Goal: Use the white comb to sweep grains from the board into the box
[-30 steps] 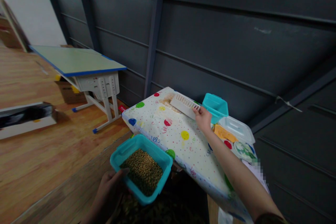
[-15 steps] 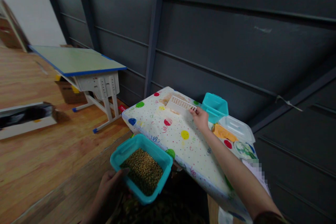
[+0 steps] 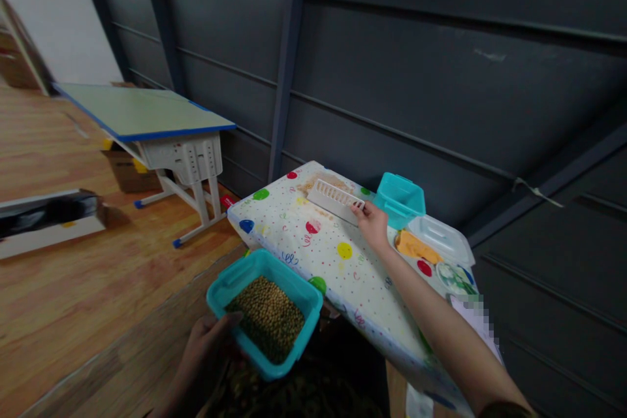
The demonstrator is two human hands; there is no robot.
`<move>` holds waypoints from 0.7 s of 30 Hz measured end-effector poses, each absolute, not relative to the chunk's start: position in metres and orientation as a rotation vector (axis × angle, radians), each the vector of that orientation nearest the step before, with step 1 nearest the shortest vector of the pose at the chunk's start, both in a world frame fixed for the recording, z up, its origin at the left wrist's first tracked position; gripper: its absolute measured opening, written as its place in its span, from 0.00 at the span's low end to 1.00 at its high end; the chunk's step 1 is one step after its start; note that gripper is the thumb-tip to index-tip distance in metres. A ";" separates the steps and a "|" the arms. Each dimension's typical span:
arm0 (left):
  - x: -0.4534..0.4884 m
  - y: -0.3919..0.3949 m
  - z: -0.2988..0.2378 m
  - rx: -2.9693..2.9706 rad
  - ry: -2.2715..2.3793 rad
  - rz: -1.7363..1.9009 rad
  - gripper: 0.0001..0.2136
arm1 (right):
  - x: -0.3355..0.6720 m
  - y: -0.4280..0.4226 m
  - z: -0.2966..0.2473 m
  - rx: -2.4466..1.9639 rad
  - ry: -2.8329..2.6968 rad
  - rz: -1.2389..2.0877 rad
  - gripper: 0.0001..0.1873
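My left hand grips the near left rim of a teal plastic box, held just off the table's front edge. Round tan and green beans cover the bottom of the box. Over the table, my right hand has its fingers closed on the right end of a white slotted plastic tray. The tray lies low at the cloth, its far side by a patch of scattered tan grains. A few loose beans show along the tray's near side.
A patterned cloth covers the table. Farther right are a second teal box, a clear lid, an orange cloth and a round clear dish with something green. A desk stands left; a dark wall rises behind.
The white tray has shifted slightly left and toward me with my right hand, showing more loose beans at its near side. My left hand and the box stay almost still.
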State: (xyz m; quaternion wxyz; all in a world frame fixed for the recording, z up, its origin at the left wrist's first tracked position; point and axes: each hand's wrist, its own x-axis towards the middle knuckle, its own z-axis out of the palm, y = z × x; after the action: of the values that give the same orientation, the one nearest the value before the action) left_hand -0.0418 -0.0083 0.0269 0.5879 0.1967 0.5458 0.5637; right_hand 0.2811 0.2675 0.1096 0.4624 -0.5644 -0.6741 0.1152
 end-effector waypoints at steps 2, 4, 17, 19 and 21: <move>-0.042 -0.009 0.028 0.460 1.268 1.311 0.24 | 0.279 0.266 0.113 -1.401 -1.644 0.261 0.28; -0.041 -0.009 0.029 0.446 1.263 1.318 0.23 | 0.277 0.264 0.114 -1.409 -1.652 0.262 0.28; -0.039 -0.009 0.030 0.441 1.269 1.303 0.23 | 0.260 0.264 0.118 -1.344 -1.588 0.383 0.28; -0.040 -0.009 0.030 0.444 1.278 1.293 0.23 | 0.253 0.267 0.119 -1.351 -1.605 0.400 0.28; -0.041 -0.009 0.027 0.445 1.261 1.276 0.23 | 0.248 0.268 0.118 -1.340 -1.632 0.430 0.28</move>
State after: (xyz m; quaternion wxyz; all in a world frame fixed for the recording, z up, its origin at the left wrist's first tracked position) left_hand -0.0414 -0.0089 0.0271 0.6027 0.1922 0.5444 0.5508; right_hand 0.2481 0.2680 0.1181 0.4736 -0.5477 -0.6669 0.1759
